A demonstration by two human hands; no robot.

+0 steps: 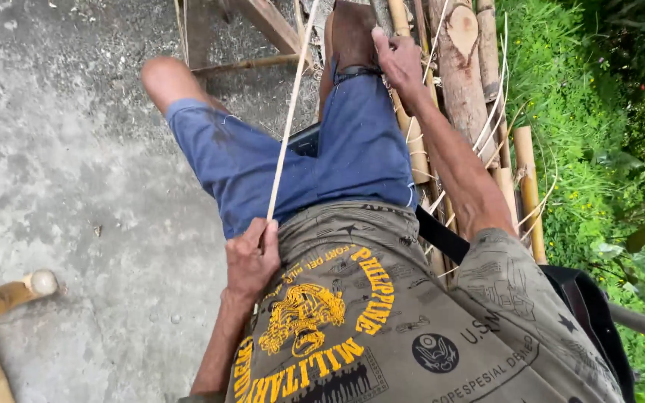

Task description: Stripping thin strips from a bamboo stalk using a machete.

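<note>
My left hand [251, 257] is closed around the lower end of a long thin bamboo strip [287, 123]. It holds the strip against my waist. The strip runs up across my blue shorts [352, 157] and out past the top of the view. My right hand [399, 61] reaches forward to my right knee. Its fingers are curled on the edge of a brown pad [352, 33], which a dark band straps to the knee. I cannot tell whether that hand also holds anything small.
Bamboo poles [528, 186], a cut log [460, 75] and loose thin strips lie along my right side, with grass and plants [606, 134] beyond. Grey concrete [61, 149] is on the left. A bamboo end [9, 295] pokes in at lower left. A wooden frame [263, 30] stands ahead.
</note>
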